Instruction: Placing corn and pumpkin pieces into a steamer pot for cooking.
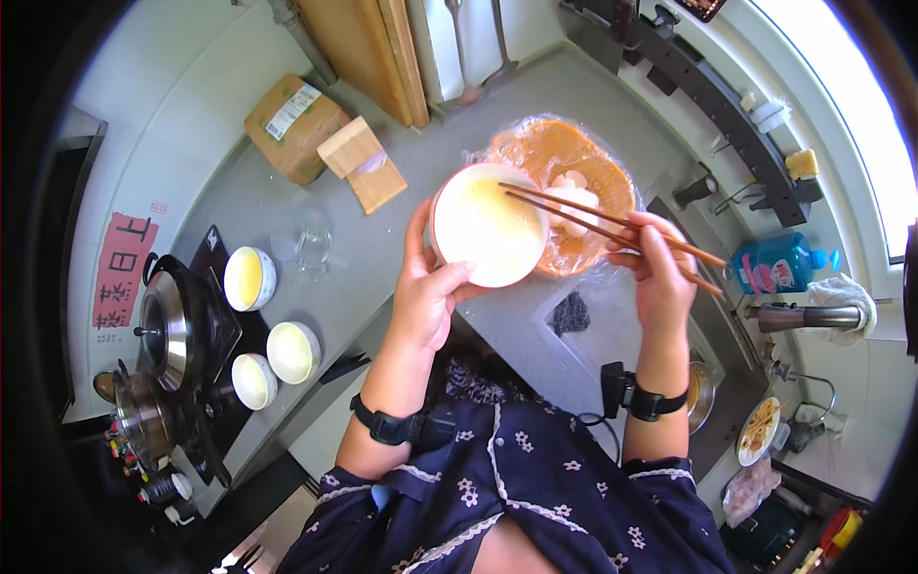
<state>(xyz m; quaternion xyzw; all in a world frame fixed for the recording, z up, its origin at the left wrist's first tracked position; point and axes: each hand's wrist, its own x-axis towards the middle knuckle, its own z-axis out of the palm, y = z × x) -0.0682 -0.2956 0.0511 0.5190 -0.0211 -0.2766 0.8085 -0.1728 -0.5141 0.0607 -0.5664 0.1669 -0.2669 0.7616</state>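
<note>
My left hand (432,280) grips a white bowl with a red rim (495,258), thumb over the edge, and tilts it so its inside faces me. A thin yellowish film, like beaten egg, coats the bowl's inner wall. In my right hand (656,265) is a pair of brown wooden chopsticks (609,219), their tips over the bowl's mouth. Behind the bowl stands an orange woven basket (606,165) in clear plastic film, with whole eggs or eggshells (574,197) in it; the bowl partly hides it.
Left are a bowl of yellow liquid (251,280), two pale bowls (294,351) (253,382), a glass (314,244) and a lidded wok (172,323) on the hob. A cardboard box (294,129) and wooden stand (366,165) lie behind. Right are a sink and blue detergent bottle (778,264).
</note>
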